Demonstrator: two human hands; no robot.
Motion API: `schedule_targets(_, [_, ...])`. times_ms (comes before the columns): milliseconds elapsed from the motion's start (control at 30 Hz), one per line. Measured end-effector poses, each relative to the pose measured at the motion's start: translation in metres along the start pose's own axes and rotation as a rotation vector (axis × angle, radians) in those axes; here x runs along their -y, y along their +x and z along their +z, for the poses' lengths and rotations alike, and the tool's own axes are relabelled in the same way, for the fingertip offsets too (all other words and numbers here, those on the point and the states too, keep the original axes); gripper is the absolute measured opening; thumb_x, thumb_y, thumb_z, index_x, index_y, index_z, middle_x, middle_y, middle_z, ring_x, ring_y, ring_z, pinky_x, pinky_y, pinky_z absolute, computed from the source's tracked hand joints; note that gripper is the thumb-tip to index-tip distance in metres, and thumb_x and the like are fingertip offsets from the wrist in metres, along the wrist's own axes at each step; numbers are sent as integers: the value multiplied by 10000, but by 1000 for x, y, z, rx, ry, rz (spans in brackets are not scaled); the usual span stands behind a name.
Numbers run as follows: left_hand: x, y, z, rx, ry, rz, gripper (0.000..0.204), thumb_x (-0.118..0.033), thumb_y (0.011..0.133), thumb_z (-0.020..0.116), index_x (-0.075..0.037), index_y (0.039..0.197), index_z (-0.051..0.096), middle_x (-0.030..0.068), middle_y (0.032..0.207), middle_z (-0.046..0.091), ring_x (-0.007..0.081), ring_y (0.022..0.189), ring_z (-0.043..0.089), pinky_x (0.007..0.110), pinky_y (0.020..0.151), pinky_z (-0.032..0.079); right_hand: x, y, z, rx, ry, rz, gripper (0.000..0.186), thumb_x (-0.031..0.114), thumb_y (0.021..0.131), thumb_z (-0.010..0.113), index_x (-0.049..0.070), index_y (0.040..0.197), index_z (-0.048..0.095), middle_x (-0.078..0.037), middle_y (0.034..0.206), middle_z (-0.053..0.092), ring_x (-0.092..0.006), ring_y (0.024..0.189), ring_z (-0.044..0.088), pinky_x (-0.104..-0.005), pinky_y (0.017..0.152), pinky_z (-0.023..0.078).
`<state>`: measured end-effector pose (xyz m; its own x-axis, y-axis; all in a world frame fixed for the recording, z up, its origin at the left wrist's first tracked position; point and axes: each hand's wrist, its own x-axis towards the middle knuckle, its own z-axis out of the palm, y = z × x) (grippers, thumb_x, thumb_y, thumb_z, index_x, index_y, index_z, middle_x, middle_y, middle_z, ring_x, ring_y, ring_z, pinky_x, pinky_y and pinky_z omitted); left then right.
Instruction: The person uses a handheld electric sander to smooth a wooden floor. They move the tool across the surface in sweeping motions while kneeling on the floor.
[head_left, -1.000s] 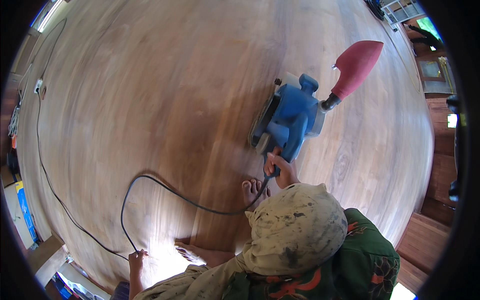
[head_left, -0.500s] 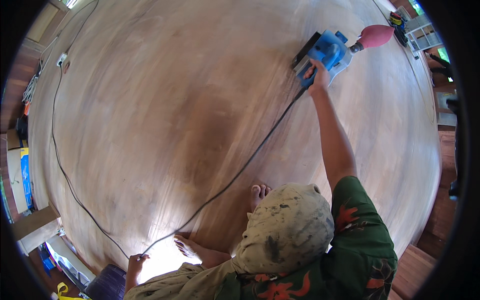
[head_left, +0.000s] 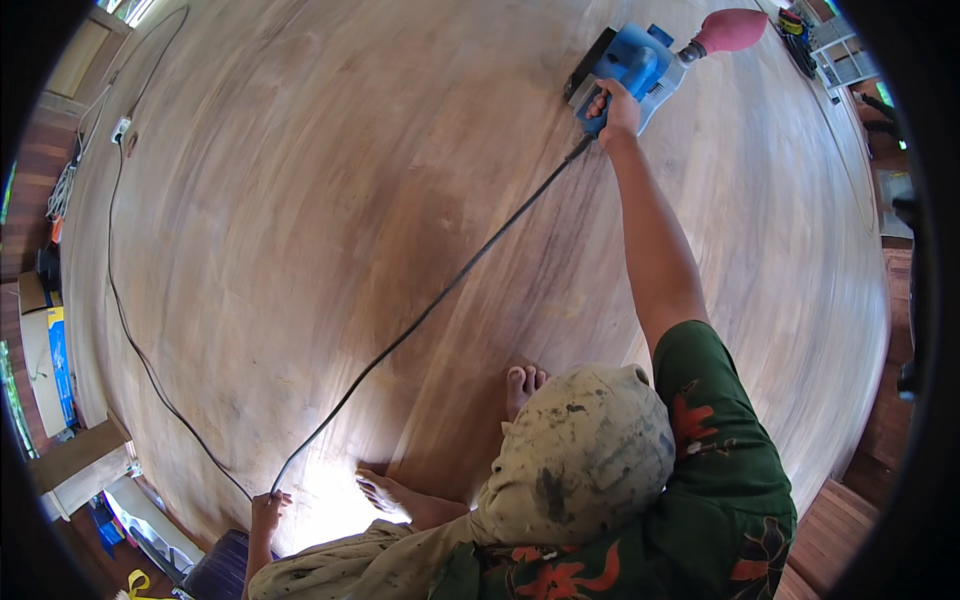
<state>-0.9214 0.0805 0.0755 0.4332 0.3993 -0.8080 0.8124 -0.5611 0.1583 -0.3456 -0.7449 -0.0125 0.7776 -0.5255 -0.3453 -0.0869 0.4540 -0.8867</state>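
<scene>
My right hand (head_left: 619, 112) is wrapped round the rear handle of a blue belt sander (head_left: 634, 58), at arm's length toward the far right. The sander rests on a broad brown wooden surface (head_left: 330, 240); a pink dust bag (head_left: 732, 31) sticks out from its right side. From the handle a black power cord (head_left: 445, 290) sweeps down to the lower left. There my left hand (head_left: 267, 508) is closed on the cord and holds it off to the side. The sander's underside is hidden.
The cord runs on up the left side to a white socket (head_left: 121, 129). My bare feet (head_left: 395, 495) stand on the wood. At the left edge are a cardboard box (head_left: 42, 365), a wooden ledge (head_left: 80, 455) and a dark case (head_left: 220, 565). A metal rack (head_left: 843, 58) stands far right.
My right hand and the belt sander have moved farther away and slightly left. My left hand has risen a little, and the cord between the hands has shifted left.
</scene>
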Motion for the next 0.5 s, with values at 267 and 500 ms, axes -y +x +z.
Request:
schedule_targets(267, [38,5,8,-21,23,12,440,-376,1066,598,-4,937,795,89,887,799,190,812,755,312,621,560,3,-26,14,6,-31,-30,242,160,856,716,99,729,519,-50,589,480,-204,482,474,-386,513,418])
schedule_targets(500, [69,22,21,-63,33,48,439,-315,1070,593,27,876,789,127,845,791,218,772,751,359,716,579,1,-49,18,52,-5,-68,217,150,858,730,79,751,555,-54,596,495,-200,491,494,-374,506,430])
